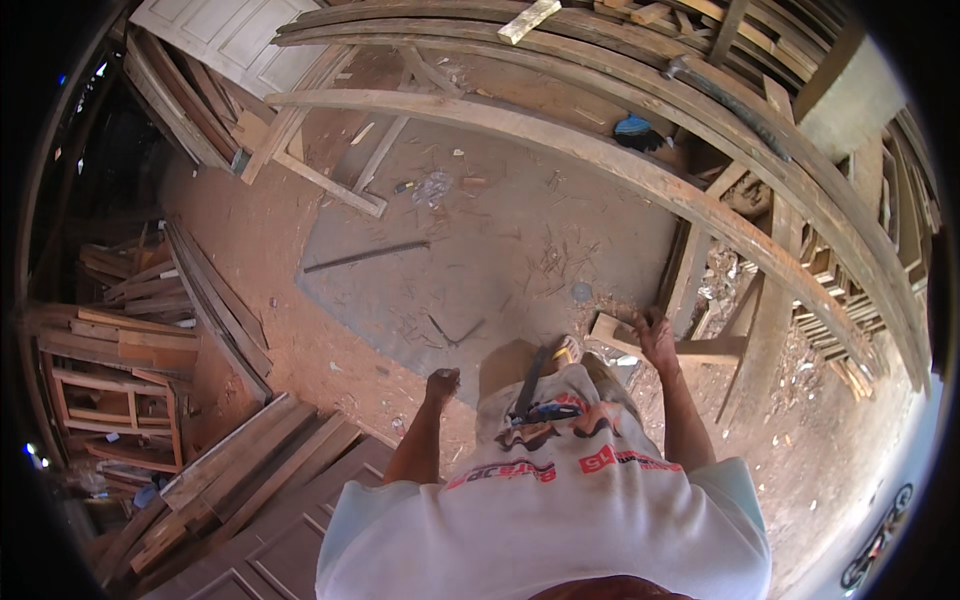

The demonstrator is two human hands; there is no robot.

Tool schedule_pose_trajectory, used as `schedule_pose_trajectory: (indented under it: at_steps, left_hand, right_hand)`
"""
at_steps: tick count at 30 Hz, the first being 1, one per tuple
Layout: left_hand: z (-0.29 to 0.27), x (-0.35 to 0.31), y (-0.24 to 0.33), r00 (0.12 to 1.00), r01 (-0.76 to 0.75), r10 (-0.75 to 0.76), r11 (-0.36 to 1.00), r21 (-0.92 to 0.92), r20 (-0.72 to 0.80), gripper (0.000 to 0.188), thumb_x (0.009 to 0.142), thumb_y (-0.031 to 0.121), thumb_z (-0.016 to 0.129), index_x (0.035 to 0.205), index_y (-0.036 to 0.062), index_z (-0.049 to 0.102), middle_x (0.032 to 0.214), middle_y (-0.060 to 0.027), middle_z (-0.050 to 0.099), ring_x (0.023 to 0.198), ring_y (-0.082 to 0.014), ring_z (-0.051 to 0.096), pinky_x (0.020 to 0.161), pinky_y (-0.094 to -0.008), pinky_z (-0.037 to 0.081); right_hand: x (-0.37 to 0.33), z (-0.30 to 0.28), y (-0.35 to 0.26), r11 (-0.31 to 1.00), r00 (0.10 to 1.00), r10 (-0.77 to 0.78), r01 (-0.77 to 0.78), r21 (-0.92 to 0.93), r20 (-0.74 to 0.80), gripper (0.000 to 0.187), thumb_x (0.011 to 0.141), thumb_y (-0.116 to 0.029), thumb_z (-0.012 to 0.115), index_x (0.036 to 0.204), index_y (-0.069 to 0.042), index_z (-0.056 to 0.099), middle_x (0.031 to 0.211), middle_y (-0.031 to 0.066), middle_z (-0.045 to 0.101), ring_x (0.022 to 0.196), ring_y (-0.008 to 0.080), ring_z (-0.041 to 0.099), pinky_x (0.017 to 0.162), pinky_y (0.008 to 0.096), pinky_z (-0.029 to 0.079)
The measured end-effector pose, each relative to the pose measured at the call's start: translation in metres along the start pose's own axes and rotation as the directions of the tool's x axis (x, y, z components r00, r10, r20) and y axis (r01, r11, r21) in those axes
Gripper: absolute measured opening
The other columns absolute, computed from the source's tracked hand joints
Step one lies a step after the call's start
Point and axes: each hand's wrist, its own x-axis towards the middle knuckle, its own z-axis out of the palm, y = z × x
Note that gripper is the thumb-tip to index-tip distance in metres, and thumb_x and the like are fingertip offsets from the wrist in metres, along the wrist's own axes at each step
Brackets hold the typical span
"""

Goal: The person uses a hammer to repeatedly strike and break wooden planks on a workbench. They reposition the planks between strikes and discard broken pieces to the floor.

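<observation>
outdoors, seen from above, a person in a pale printed shirt stands on a dusty concrete slab (500, 240) in a timber yard. at far left, wooden frames (110, 390) and loose boards are piled against the edge of the yard, and nearer the person a stack of planks (250, 460) lies beside a panelled door (250, 560) flat on the ground. the left hand (441, 383) hangs free at the side, fingers curled into a loose fist and holding nothing that can be seen. a thin dark bar (366, 255) lies alone on the slab ahead, well apart from either hand. the right hand (655, 335) reaches forward and down with its fingers spread, resting on or just above a short wooden block (612, 332) that sits at the foot of a timber trestle (720, 345); whether the fingers have closed round the block cannot be told from this angle. a long curved beam (560, 140) arcs overhead across the trestle toward stacked timber at right. to lift the block cleanly, the hand would likely do best wrapping the fingers fully round its near end and drawing it clear of the trestle leg, feet planted steady amid the shavings.
</observation>
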Motion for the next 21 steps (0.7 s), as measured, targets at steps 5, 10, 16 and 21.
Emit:
schedule_pose_trajectory:
  at_steps: [5, 10, 16, 21]
  left_hand:
    - [0.031, 0.053, 0.108, 0.96, -0.189, 0.15, 0.97, 0.151, 0.237, 0.03, 0.096, 0.033, 0.073, 0.107, 0.0055, 0.066, 0.088, -0.0022, 0.068, 0.076, -0.0108, 0.064, 0.065, -0.0265, 0.051]
    - [0.089, 0.1, 0.292, 0.801, -0.546, 0.467, 0.827, 0.136, 0.374, 0.046, 0.098, 0.036, 0.07, 0.124, -0.001, 0.062, 0.102, -0.0072, 0.071, 0.096, -0.0164, 0.068, 0.085, -0.0313, 0.056]
    - [0.131, 0.066, 0.532, 0.608, -0.639, 0.571, 0.764, -0.087, 0.552, 0.049, 0.099, 0.038, 0.066, 0.127, -0.0016, 0.064, 0.111, -0.0116, 0.073, 0.102, -0.0195, 0.068, 0.092, -0.0332, 0.053]
    - [0.178, 0.092, 0.642, 0.512, -0.738, 0.551, 0.675, 0.01, 0.659, 0.05, 0.101, 0.035, 0.064, 0.134, -0.0026, 0.058, 0.116, -0.0141, 0.07, 0.11, -0.0195, 0.065, 0.101, -0.0343, 0.05]
  right_hand:
    - [0.091, -0.033, -0.12, 0.99, 0.928, -0.118, 0.081, -0.118, -0.353, 0.029, 0.101, -0.024, 0.065, 0.116, 0.001, 0.066, 0.102, 0.0194, 0.072, 0.093, 0.0245, 0.069, 0.085, 0.0375, 0.053]
    - [0.157, -0.076, -0.204, 0.964, 0.789, -0.199, 0.052, -0.259, -0.581, 0.027, 0.1, -0.021, 0.066, 0.115, 0.002, 0.068, 0.104, 0.0174, 0.072, 0.099, 0.0259, 0.069, 0.088, 0.0381, 0.053]
    - [0.255, -0.064, -0.138, 0.985, 0.66, -0.12, -0.011, -0.169, -0.741, 0.037, 0.097, -0.029, 0.072, 0.12, 0.0, 0.067, 0.111, 0.0226, 0.071, 0.1, 0.0349, 0.07, 0.09, 0.0397, 0.054]
    - [0.259, -0.04, -0.166, 0.799, 0.661, 0.128, -0.51, -0.318, -0.74, 0.039, 0.093, -0.042, 0.068, 0.111, -0.008, 0.07, 0.107, 0.016, 0.071, 0.094, 0.0336, 0.07, 0.088, 0.0449, 0.055]
